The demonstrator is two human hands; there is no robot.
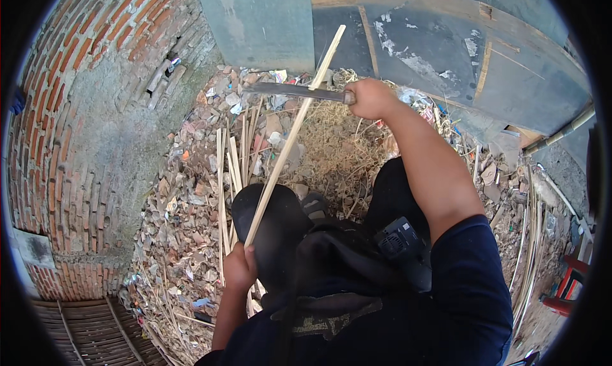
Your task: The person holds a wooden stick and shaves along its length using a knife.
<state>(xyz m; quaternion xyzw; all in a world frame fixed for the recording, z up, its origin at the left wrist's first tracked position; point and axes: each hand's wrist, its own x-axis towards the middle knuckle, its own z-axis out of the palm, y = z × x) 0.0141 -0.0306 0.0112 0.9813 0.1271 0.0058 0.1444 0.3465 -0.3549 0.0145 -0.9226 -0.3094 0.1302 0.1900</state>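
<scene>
My left hand (240, 267) is closed round the lower end of a long pale split bamboo strip (290, 139), which slants up and away across my left knee. In my right hand (370, 99) is the handle of a machete (293, 91), held out ahead of me with its long grey blade pointing left. The blade crosses the strip towards its far end and appears to touch it. More bamboo strips (221, 175) lean beside my left knee, their lower ends partly hidden by my left hand and leg.
A worn brick wall (83, 168) rises on the left, and grey-blue panels (414, 41) stand ahead. Rubble and litter (185, 206) cover the ground, with dry shavings (338, 136) between my feet. Long strips (530, 251) lie at the right, near a red object (564, 286). A slatted bamboo piece (95, 331) is at lower left.
</scene>
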